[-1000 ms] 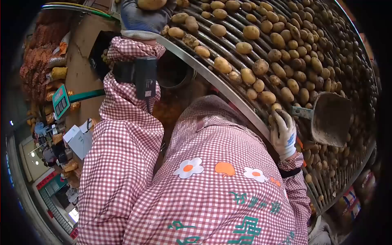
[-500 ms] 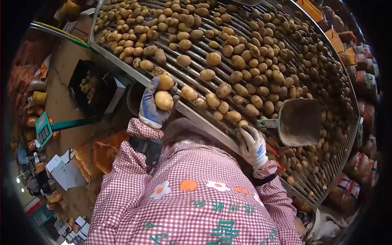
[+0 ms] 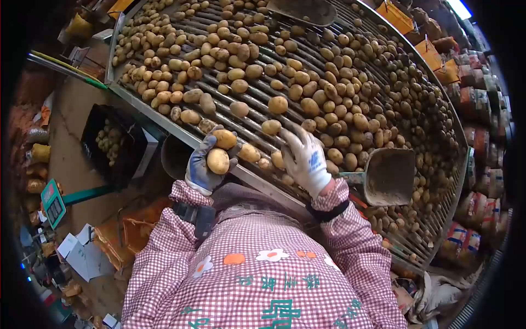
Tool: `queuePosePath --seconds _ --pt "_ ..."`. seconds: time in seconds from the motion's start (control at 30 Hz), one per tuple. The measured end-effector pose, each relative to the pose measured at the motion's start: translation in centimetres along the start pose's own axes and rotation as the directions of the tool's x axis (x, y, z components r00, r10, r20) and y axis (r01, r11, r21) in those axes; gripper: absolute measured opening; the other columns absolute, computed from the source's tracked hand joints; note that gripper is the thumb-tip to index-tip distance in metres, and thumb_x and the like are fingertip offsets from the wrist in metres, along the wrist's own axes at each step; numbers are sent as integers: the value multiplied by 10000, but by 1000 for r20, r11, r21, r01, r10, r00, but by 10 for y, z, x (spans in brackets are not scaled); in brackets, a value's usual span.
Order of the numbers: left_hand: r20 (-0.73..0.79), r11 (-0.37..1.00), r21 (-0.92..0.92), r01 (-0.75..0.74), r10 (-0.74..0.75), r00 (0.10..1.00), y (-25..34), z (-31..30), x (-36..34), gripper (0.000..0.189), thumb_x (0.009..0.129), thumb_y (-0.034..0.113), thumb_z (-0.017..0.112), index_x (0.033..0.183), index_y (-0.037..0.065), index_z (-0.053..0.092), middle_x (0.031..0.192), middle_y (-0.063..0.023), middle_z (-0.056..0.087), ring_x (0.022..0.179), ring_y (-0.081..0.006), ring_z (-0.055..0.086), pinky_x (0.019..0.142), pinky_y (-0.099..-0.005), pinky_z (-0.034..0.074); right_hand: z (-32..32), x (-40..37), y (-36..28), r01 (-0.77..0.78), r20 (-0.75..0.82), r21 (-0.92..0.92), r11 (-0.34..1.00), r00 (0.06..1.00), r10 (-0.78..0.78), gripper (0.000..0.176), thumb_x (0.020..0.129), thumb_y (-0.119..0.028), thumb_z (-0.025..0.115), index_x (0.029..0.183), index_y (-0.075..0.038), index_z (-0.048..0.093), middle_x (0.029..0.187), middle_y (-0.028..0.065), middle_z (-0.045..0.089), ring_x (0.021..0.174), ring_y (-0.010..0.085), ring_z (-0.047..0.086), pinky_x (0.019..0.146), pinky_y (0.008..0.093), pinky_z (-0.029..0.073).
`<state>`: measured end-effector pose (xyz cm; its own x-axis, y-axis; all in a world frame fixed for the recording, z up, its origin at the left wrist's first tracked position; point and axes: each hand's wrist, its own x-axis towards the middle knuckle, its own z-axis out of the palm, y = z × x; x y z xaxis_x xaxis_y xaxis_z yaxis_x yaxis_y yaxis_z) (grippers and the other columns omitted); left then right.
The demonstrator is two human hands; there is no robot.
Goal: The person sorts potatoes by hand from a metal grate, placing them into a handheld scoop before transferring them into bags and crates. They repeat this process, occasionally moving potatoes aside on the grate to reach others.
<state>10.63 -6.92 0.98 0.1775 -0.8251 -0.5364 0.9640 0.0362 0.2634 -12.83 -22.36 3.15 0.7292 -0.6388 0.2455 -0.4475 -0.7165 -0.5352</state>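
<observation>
My left hand [image 3: 203,164], in a blue and white glove, holds two potatoes [image 3: 218,161], one above the other, over the near edge of the slatted metal table [image 3: 263,189]. My right hand [image 3: 308,159], in a white glove, reaches over the slats with its fingers spread. Its fingertips are close to a potato [image 3: 271,127], and another lies beside its thumb; contact is hard to tell. Many loose potatoes cover the slats. Right of this hand rests a metal scoop [image 3: 390,176] with a greenish handle.
A second scoop [image 3: 304,11] lies at the table's far side. On the left stand a black crate [image 3: 96,137] with potatoes and a green scale display [image 3: 53,204]. Stacked sacks [image 3: 474,203] line the right. An open cardboard box [image 3: 85,255] sits on the floor at lower left.
My right hand has moved up and left from the table's near edge onto the slats, and its fingers have spread. My left hand still holds the two potatoes. The whole view has shifted slightly.
</observation>
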Motion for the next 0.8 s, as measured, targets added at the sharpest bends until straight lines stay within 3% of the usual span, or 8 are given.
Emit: queuePosePath --seconds 0.2,0.37,0.47,0.5,0.53,0.57,0.63,0.8 --pt "72 999 -25 45 -43 996 29 3 7 471 1060 315 546 1475 94 522 1411 -186 583 1274 -408 615 789 -503 659 48 79 32 -157 134 -152 976 975 177 645 913 -218 666 1502 -74 446 1524 208 479 1374 406 481 1158 489 387" --pt "54 998 -9 68 -67 996 60 4 15 419 1056 312 574 1411 89 552 1340 -199 615 1217 -419 648 826 -497 649 75 97 33 -267 179 -282 922 929 324 640 852 -222 733 1453 -137 531 1361 198 561 1221 400 570 1040 491 485" --pt "36 994 -28 104 -102 994 76 4 22 421 1053 283 586 1423 87 539 1340 -201 611 1213 -408 650 865 -490 642 73 99 19 -239 135 -186 953 955 266 598 894 -215 724 1452 -116 532 1362 202 563 1202 369 593 1015 470 503" --pt "33 994 -33 103 -102 994 80 3 23 421 1053 283 586 1423 87 539 1340 -201 611 1213 -408 650 865 -490 642 71 96 7 -392 167 241 888 918 360 582 940 -225 681 1471 -65 503 1413 203 552 1253 365 584 1056 465 489" --pt "58 989 -25 144 -142 988 83 2 24 432 1048 255 592 1438 83 521 1347 -199 606 1217 -400 650 882 -488 638 68 93 -5 -476 236 612 631 872 430 574 987 -236 637 1490 -13 474 1463 204 540 1305 360 576 1096 461 474" --pt "83 982 -14 187 -185 979 86 3 25 446 1043 227 598 1453 78 504 1353 -196 602 1221 -393 650 900 -485 634 64 90 -19 -480 236 611 629 870 433 574 987 -236 637 1490 -13 474 1463 204 540 1305 360 576 1096 461 474" --pt "128 986 70 151 -159 979 86 8 20 462 1036 190 600 1466 69 484 1348 -184 604 1198 -360 662 900 -460 632 57 86 -42 -395 486 861 -319 823 295 552 1068 -285 519 1519 16 420 1518 199 499 1338 348 560 1141 508 449" --pt "142 905 424 45 -115 983 81 26 10 566 993 109 628 1516 45 419 1267 -128 632 1108 -249 681 853 -329 596 63 74 -55 -300 478 723 -622 867 137 551 1075 -269 456 1545 4 367 1540 204 467 1360 410 534 1108 579 473"
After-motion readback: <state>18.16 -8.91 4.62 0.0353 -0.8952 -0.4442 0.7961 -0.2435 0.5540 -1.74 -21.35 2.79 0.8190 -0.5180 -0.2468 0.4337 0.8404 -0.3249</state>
